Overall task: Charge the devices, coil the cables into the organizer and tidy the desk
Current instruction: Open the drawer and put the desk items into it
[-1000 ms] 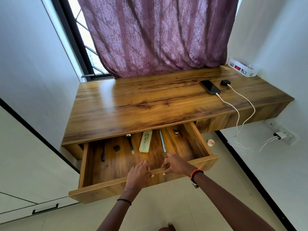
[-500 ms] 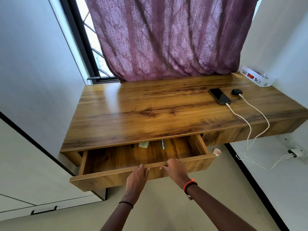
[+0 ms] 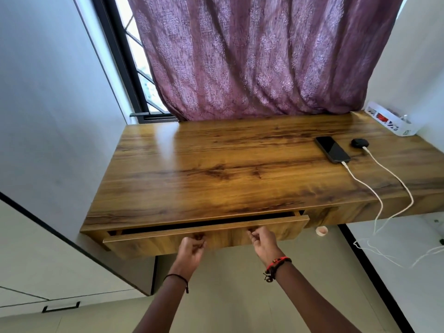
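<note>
Down at the near edge of the surface (image 3: pixel 216 164), both arms reach forward side by side, forearms rising from the bottom of the view with wrists nearly straight. The left hand (image 3: pixel 192 248) and the right hand (image 3: pixel 263 241) are each curled into a loose fist, holding nothing, with the knuckles set against the front of the drawer (image 3: pixel 149 246). The left sits near the middle of the front, the right a little further right and slightly higher. The drawer is almost shut, with only a thin dark slit between its top edge and the surface. A thin black band (image 3: pixel 176 277) rings the left wrist, and a red-and-black band (image 3: pixel 277 263) rings the right. Towards the right of the surface a black phone (image 3: pixel 332 149) lies face up with a white cable (image 3: pixel 360 183) plugged into its near end. Near it sits a small black case (image 3: pixel 360 143) with a second cable (image 3: pixel 389 168). Both cables run over the front edge and hang towards the floor. The white organizer (image 3: pixel 389 122) stands in the far right corner against the wall, beside the purple curtain (image 3: pixel 252 56).
</note>
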